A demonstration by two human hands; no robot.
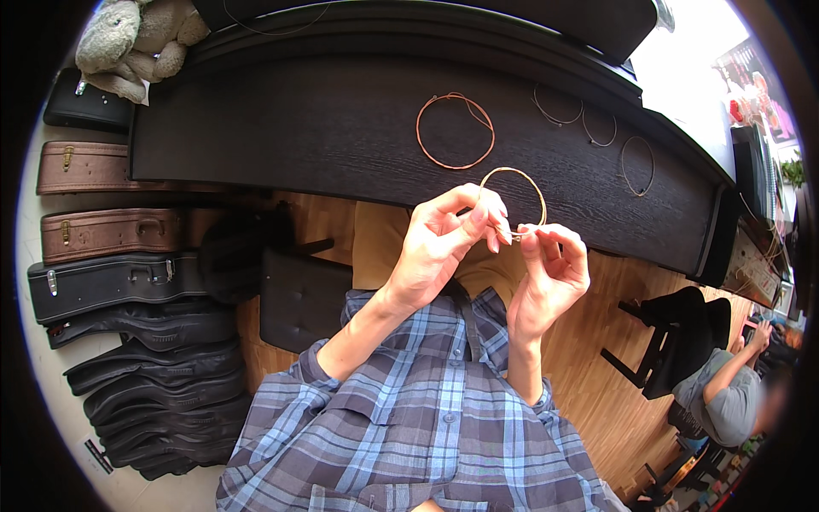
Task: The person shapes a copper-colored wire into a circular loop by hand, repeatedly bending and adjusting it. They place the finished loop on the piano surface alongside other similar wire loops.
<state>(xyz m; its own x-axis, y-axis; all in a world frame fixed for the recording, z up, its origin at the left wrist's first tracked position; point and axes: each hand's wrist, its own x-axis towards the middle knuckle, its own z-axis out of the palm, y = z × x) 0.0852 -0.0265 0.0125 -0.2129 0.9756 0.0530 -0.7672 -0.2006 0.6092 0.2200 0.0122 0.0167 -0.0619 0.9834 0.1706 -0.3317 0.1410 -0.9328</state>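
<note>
Golden wire coil [541,194], slim and roundish, is being pinched by the fingertips of both the left hand [439,247] and the right hand [546,282], so that one loop's being held up between them and sticking out just beyond. Farther back, one chunkier copper-coloured ring [418,132] plus three skinny wire loops [623,162] are being held up by a black wood-grain surface [290,119].
</note>
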